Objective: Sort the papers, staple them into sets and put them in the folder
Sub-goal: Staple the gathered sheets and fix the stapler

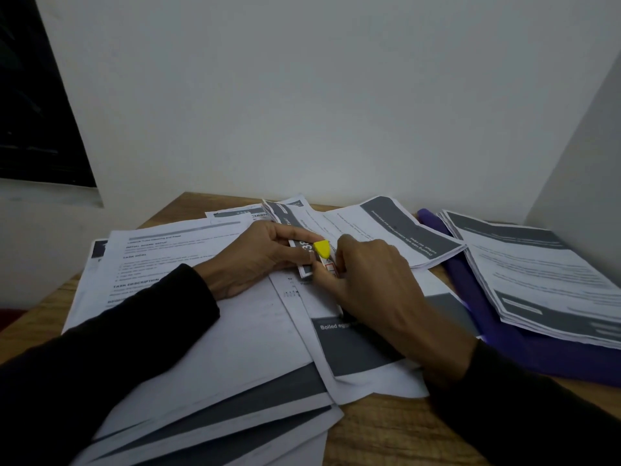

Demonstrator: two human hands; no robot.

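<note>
Mid-frame: left hand [255,255] pinches folded papers [285,218]; right hand [366,280] grips yellow stapler [322,249] on their corner. Purple folder [504,334] at right.

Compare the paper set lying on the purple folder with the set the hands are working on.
The set on the purple folder lies flat and untouched; the held set is lifted at its corner, gripped by the left hand, while the right hand applies a yellow stapler. Both carry dark grey header bands.

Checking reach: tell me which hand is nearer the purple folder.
Right. The right hand is beside the purple folder, just left of it; the left hand lies farther left, beyond the yellow stapler.
</note>
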